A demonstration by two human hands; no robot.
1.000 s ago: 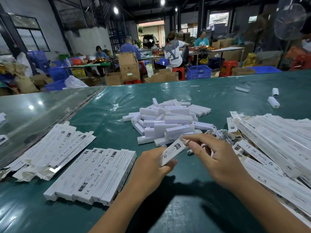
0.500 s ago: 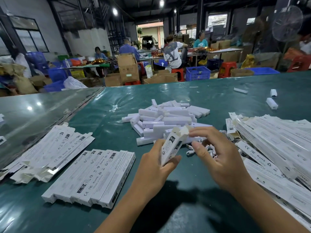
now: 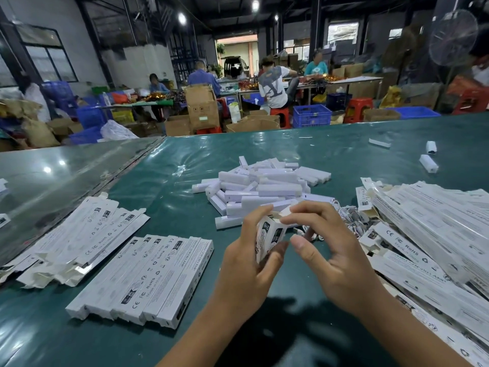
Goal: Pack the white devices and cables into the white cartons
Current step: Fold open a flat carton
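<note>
since a second ago, the white carton [image 3: 270, 238] has swung from lying low and nearly flat between the hands to standing tilted on end, its open top now raised toward the device pile. the left hand [image 3: 248, 263] grips the carton's lower half, thumb across the near side and fingers curled round the far side. the right hand [image 3: 336, 250] has its fingertips [image 3: 287, 220] curled onto the carton's open top flaps, thumb extended below; whether it holds anything else cannot be told. both hands hover over the middle of the green table [image 3: 169, 186], toward its near edge. just beyond them, at the table's centre, lies a loose pile of white devices [image 3: 264, 186], short white bars heaped crosswise. just right of the hands, a tangle of white cables [image 3: 352, 217] sits between the device pile and a big heap of flat printed cartons [image 3: 436, 234] that runs along the right edge. toward the near left corner, a neat row of filled cartons [image 3: 148, 276] lies side by side, touching. further left, near the left edge, flattened cartons [image 3: 79, 237] are fanned in an overlapping stack. a few stray white devices [image 3: 428, 162] lie well apart near the far right corner. past the far edge, people sit at work tables among cardboard boxes [image 3: 202, 105] and blue crates [image 3: 312, 115].
</note>
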